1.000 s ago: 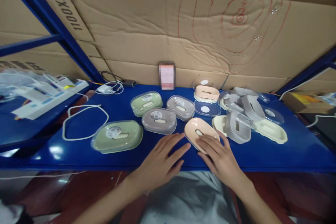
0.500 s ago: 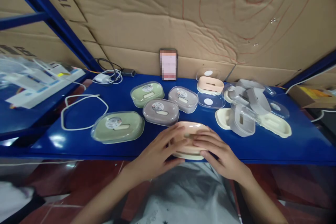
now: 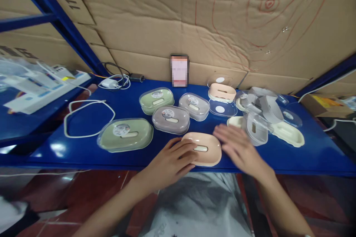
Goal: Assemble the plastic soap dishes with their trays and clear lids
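Observation:
A peach oval box with a slot in its top (image 3: 210, 157) sits at the front edge of the blue table. My left hand (image 3: 178, 157) lies over the left side of this box, its fingers on the top and its thumb along the near side. Just right of the box, my right hand (image 3: 240, 146) is off it, fingers stretched out and slightly blurred. A pale cream tray (image 3: 235, 121) is partly hidden behind that hand. Close by stand a grey slotted cover (image 3: 258, 133) and another cream tray (image 3: 289, 135).
Green lidded boxes (image 3: 133, 144) and mauve ones (image 3: 172, 127) stand left of centre. Farther back are a peach slotted cover (image 3: 221, 92), a clear lid (image 3: 222, 108) and a phone (image 3: 179, 71) against cardboard. Grey covers (image 3: 269, 109) pile at right; a white cable (image 3: 66, 124) lies left.
My right hand has let go of the peach box and moved off to the right. The box's top and slot now show more fully, with my left hand still on it.

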{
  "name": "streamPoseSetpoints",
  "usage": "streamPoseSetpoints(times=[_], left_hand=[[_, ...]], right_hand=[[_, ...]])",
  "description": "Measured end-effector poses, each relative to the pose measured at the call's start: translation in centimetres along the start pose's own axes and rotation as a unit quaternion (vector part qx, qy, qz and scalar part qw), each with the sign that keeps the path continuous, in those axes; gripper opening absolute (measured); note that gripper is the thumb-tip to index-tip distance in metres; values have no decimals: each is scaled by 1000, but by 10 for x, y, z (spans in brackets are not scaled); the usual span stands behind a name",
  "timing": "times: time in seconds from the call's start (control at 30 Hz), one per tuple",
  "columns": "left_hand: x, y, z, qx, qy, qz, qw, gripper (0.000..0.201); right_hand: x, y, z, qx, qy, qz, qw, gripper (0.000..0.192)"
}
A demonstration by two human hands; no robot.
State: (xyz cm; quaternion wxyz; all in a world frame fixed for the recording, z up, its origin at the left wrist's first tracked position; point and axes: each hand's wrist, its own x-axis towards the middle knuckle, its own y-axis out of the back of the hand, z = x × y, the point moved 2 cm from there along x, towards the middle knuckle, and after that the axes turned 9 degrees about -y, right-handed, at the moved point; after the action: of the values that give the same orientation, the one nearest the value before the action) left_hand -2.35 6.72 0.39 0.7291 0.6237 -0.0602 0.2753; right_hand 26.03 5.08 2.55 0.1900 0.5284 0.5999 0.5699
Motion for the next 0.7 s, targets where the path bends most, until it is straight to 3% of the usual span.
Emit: streamPoseSetpoints(times=[0.1,0.2,0.27,0.37,0.47,0.53,0.6,0.7], left_hand=[[2,2,0,-8,6,-9,1000,21],[2,4,0,-15,6,-13,1000,24],[3,5,0,-14,2,-13,1000,24],[3,4,1,-9,-7,-15,1000,25],[-1,3,2,10,-2,13,1000,37],[-5,2,3,28,12,65,997,48],[-9,1,3,41,24,115,992,56],[-10,-2,1,44,13,125,991,62]], right_hand=[[33,7,48,-87,-111,85,986,42],[58,2,77,-98,-123,77,985,49],[64,3,81,-95,-128,82,984,48],[58,18,71,-23,-165,151,974,33],[40,31,49,179,-214,215,936,33],[29,26,33,302,-252,198,898,35],[21,10,18,369,-287,140,873,35],[17,-15,-3,357,-291,79,884,34]])
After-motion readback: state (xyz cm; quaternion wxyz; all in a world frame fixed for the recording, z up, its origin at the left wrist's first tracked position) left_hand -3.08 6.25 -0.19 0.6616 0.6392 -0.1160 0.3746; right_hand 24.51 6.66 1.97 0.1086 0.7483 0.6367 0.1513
